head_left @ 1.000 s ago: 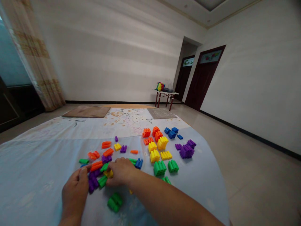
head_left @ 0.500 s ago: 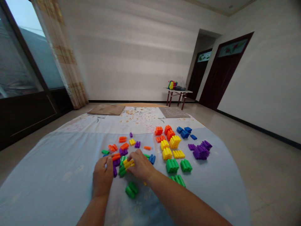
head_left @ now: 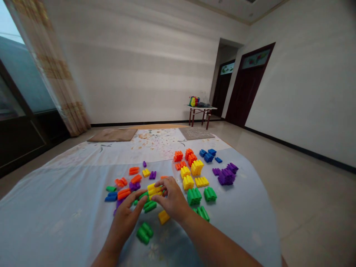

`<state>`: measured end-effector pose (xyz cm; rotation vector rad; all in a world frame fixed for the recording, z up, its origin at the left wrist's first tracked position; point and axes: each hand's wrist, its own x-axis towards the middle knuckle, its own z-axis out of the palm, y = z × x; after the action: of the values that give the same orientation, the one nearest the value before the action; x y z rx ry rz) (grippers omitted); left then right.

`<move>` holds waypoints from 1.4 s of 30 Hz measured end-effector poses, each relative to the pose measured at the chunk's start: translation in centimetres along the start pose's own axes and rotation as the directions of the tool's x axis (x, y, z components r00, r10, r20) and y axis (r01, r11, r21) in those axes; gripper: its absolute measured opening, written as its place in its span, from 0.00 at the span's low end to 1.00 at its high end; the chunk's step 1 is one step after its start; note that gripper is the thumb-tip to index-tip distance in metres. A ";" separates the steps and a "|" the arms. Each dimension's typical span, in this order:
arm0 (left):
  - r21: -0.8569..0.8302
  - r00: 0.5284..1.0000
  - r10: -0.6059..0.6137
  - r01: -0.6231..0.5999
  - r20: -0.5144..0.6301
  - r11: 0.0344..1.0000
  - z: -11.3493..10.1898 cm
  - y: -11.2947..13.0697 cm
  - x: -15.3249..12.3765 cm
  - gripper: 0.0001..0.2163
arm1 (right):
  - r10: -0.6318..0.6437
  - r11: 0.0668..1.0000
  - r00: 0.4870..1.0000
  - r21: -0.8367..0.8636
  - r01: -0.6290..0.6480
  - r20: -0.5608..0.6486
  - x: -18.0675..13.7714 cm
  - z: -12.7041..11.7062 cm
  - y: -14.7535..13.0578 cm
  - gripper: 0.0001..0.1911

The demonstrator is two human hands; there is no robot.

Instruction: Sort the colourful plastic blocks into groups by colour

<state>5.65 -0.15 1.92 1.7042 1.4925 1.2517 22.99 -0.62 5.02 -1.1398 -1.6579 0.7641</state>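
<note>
My right hand (head_left: 174,198) pinches a yellow plastic block (head_left: 154,190) made of joined tubes, holding it over the pile. From the other side, my left hand (head_left: 128,210) closes thumb and forefinger on a green block (head_left: 143,195) that meets the yellow one; whether the two are joined I cannot make out. Just below the hands lie another green block (head_left: 150,206) and a loose yellow block (head_left: 164,217). Nearer to me is a green pair (head_left: 145,233). Beside my left hand are an orange block (head_left: 124,193) and a blue block (head_left: 111,196).
On the right, blocks stand grouped by colour: orange (head_left: 191,157), yellow (head_left: 197,167), blue (head_left: 208,157), purple (head_left: 226,176) and green (head_left: 194,196). Mixed loose blocks lie on the left. A cloth (head_left: 69,222) covers the table. Two mats (head_left: 113,135) lie at its far edge.
My left hand has moved right, off the orange block, to the green one by the yellow block. The yellow block is raised in my right hand. The view has turned slightly right.
</note>
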 end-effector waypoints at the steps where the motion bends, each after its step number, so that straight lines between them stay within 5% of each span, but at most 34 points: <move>1: -0.008 1.000 -0.015 0.015 -0.011 1.000 0.0 0.2 0.0 0.23 | -0.009 1.000 1.000 -0.001 0.009 -0.004 -0.1 -0.2 0.0 0.16; 8: 0.039 0.953 -0.179 0.194 -0.244 0.980 -1.4 -0.3 0.7 0.26 | 0.009 1.000 0.993 -0.009 -0.010 -0.121 -0.8 -2.6 -0.1 0.14; 12: 0.144 0.980 0.052 -0.024 -0.193 0.989 -1.1 -0.9 0.9 0.23 | -0.029 0.997 1.000 -0.072 0.028 -0.003 -1.7 -3.1 -0.2 0.14; 16: 0.256 0.951 0.242 -0.189 -0.191 0.948 -0.6 -1.4 0.6 0.21 | -0.040 0.985 0.978 -0.155 0.073 0.206 -2.6 -2.1 -0.2 0.15; 21: 0.381 0.911 0.250 -0.115 -0.329 0.917 -1.6 -2.2 0.3 0.19 | 0.001 0.948 0.893 -0.284 0.142 0.449 -3.2 -0.4 0.3 0.16; 27: 0.413 0.909 0.205 -0.040 -0.364 0.910 -2.0 -3.0 0.2 0.19 | -0.071 0.898 0.916 -0.375 0.231 0.394 -4.0 -0.5 0.5 0.15; 32: 0.427 0.917 0.153 0.021 -0.369 0.904 -2.1 -3.1 0.3 0.20 | -0.042 0.829 0.852 -0.457 0.321 0.521 -4.7 -1.0 -0.1 0.26; 42: 0.456 0.937 0.028 0.143 -0.348 0.878 -2.2 -3.0 0.7 0.23 | -0.126 0.713 0.834 -0.535 0.453 0.537 -5.9 -0.4 -0.1 0.20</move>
<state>2.29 0.87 0.45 1.7735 2.1976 1.2707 23.96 -6.18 3.17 -1.1333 -2.5859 0.2341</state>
